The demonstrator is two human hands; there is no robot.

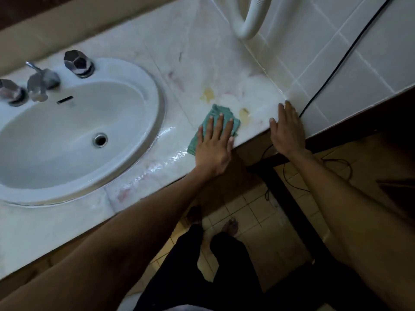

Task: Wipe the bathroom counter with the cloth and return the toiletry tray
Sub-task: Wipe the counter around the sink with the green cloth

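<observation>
Here the white marble counter fills most of what I see, running from the near left edge up to the tiled wall on the right. Its surface shines wet beside the basin, and pinkish smears and two yellowish stains mark it near my hands. Set into the counter on the left is the oval white sink, with its metal drain low in the bowl. Behind the bowl stands the chrome faucet, flanked by two faceted chrome knobs. A curved white hose hangs against the tiles at the top, and a thin black cable runs down the tiled wall past the counter's corner to the tiled floor, where my bare feet and dark trousers show.

My left hand lies flat and spread, palm down, on the teal cloth, pressing it to the counter close to the front edge, between the sink and the yellowish stains; my fingers are not curled around it. The cloth pokes out past my fingertips and along my little-finger side. My right hand rests open and flat on the counter's front right corner, holding nothing, just beside the cable. The toiletry tray is nowhere in my view.
</observation>
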